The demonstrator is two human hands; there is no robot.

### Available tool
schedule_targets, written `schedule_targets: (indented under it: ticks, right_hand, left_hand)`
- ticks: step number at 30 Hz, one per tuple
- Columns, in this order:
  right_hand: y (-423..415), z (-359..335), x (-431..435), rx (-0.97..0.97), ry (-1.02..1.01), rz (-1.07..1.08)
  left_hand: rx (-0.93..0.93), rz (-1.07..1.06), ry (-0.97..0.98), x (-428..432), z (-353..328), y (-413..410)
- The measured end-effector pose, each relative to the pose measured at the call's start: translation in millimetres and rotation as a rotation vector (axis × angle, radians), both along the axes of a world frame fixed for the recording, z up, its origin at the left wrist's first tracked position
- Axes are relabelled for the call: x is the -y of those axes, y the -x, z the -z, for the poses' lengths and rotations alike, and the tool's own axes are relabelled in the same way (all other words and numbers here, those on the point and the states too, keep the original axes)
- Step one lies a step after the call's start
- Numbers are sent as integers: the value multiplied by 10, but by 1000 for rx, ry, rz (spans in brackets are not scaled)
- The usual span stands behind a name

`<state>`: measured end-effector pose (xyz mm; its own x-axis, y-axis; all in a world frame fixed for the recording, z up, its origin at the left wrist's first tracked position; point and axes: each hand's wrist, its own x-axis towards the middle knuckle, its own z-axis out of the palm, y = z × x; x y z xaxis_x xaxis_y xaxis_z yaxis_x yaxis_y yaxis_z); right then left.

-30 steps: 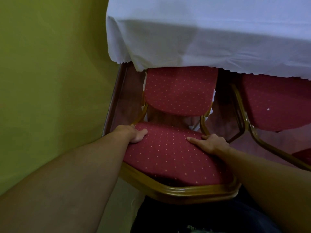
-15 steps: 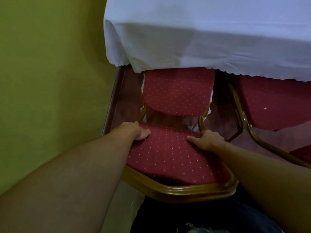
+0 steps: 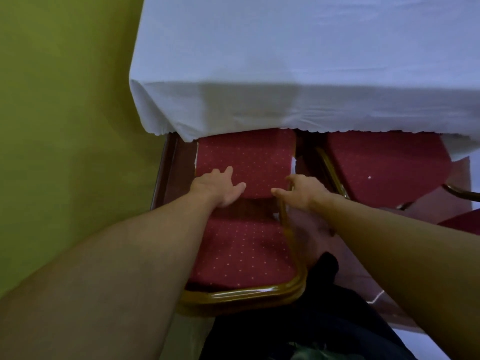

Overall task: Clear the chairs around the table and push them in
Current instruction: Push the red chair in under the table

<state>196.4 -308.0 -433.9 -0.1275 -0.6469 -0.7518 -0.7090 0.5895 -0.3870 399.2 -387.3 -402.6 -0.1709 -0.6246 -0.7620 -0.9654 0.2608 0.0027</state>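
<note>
1. Red dotted chair with a gold frame faces the surface, which wears a white tablecloth; the top of the chair's backrest sits just under the cloth's hanging edge, the seat well out from it.
2. Left hand – fingers spread, palm flat against the lower left of the chair's backrest, not clamped.
3. Right hand – fingers loosely apart at the backrest's lower right corner, by the gold frame post; whether it grips the post cannot be told.
4. Second red chair just right of the first chair, its top also under the cloth.
5. Green wall left of the chair.
</note>
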Motion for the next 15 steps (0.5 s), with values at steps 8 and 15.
schedule_targets:
  ticks: [8, 15]
  right_hand:
    - [1257, -224, -538, -66, 28, -38]
    - [2108, -397, -952, -73, 103, -35]
  left_hand:
    - [-64, 2, 39, -546, -250, 1277]
    - [-148, 26, 52, -1047, -401, 2282]
